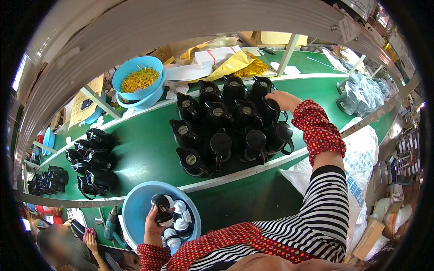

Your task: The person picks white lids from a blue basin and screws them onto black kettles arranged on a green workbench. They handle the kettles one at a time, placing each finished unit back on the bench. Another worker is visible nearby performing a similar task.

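My left hand (155, 222) is closed round black lids with white undersides (162, 202), at the left side of a light-blue basin (132, 198). More white-and-black lids (182, 226) lie in that basin. Farther right, my right hand (285, 100) reaches over a group of black jugs, fingers bent over the round lid (271, 105) of one at the group's right side. Neighbouring jugs (256, 141) in the near right part wear the same round black lids. Other jugs (186, 105) at the left and back have uncovered round mouths.
More black jugs (97, 159) stand farther left on the green bench (144, 140). Stacked blue basins (138, 95) with yellow strips sit behind, beside papers. Plastic-wrapped goods (361, 95) stand at the right. A metal rail crosses overhead. Another person (68, 246) works at lower left.
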A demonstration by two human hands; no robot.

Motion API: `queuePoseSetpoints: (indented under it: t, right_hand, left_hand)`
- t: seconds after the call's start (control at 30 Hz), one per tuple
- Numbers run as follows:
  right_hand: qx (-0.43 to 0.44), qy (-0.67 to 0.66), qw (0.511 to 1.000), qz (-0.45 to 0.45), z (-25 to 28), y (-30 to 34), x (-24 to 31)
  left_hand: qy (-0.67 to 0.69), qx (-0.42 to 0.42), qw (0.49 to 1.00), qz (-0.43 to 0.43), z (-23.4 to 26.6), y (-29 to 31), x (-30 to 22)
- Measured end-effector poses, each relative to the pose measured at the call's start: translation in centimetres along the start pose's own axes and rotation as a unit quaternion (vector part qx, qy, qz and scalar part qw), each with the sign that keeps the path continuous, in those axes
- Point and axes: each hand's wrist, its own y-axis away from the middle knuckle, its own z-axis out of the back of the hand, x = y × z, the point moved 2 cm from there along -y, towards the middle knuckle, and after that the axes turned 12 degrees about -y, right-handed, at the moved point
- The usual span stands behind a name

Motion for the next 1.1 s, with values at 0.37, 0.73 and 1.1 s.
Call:
queuePoseSetpoints:
  t: [0.37,0.73,1.1]
  right_hand:
    - [0.019,-0.128,0.95,-0.283,2.0,-0.3,3.9]
    - [0.033,-0.012,0.942,-0.334,1.0,-0.9,3.1]
    - [-0.031,0.0,0.963,-0.269,1.2,0.3,2.2]
  left_hand:
    - [-0.003,0.007,1.0,0.021,-0.2,-0.2,0.0]
    - [0.004,0.011,1.0,0.023,-0.5,-0.1,0.8]
    - [0.005,0.021,1.0,0.013,-2.1,-1.0,0.0]
